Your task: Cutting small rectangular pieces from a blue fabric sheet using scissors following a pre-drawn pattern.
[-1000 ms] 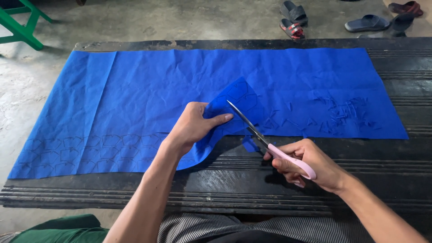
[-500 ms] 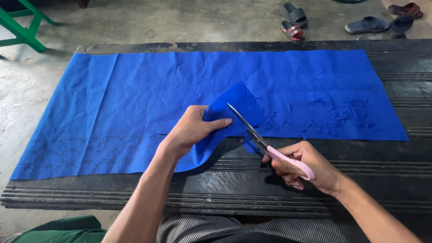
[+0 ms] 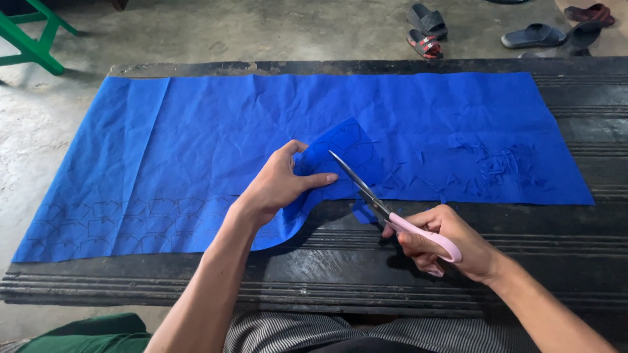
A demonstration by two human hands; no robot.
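Blue creased cloth sheet [image 3: 216, 131] covers the dark ridged table [image 3: 589, 261] at frame centre. Left hand [image 3: 278, 186] pinches its lifted near edge. Right hand [image 3: 445, 242], lower right, grasps pink-handled scissors [image 3: 386, 210], blades parted against that fold.

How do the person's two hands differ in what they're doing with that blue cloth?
The left hand pinches and lifts a folded-up flap of the blue cloth, while the right hand touches no cloth and grips the pink-handled scissors. The left hand lies over the cloth; the right hand sits nearer the person, over the bare dark table. Both hands are bare and work at the cloth's near edge.
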